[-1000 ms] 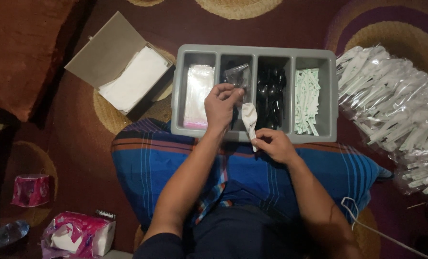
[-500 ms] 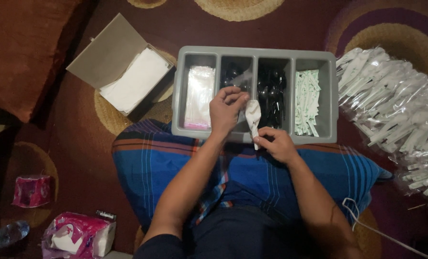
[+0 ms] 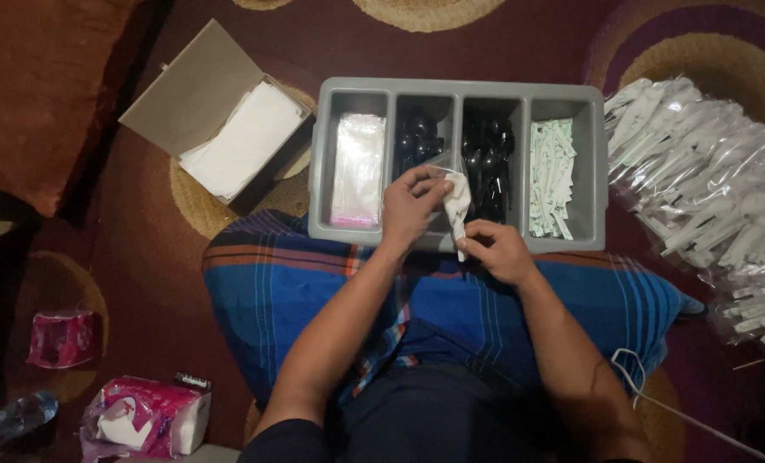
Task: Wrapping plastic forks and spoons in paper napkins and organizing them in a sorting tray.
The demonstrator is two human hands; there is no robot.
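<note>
Shifted since 1 s ago: left hand (image 3: 412, 204) off the 2nd compartment and down onto the white folded piece (image 3: 458, 206), now pinching its top edge together w/ a clear sleeve (image 3: 438, 163); before, reaching into the tray while right hand alone held the white piece upright. Moved only slightly: right hand (image 3: 494, 250), same spot at tray's near rim.

Grip now: left hand closed, thumb + fingers pinched on the top of the white piece and the sleeve. Right hand closed too, fingertips gripping the lower end of the white piece. Held between both hands, just above near wall of grey tray (image 3: 459, 88), over the blue plaid cloth (image 3: 314, 283) on the lap.

Tray, 4 compartments: clear sleeves stack (image 3: 358, 167) far left, black cutlery (image 3: 417, 137) 2nd, more black cutlery (image 3: 489, 163) 3rd, pale green-white sachets (image 3: 552, 176) far right.

Progress, judged: one pack mid-assembly, apparently napkin going into sleeve; whether cutlery already inside, can't tell. Done: big heap of sealed clear packs (image 3: 708, 180) on the rug at right. Left: plenty of stock in all 4 compartments, plus white napkins in open box (image 3: 241, 141) at left, so well short of finished.

Off to the side, untouched: pink tissue pack (image 3: 147, 416), pink roll (image 3: 61, 339).
</note>
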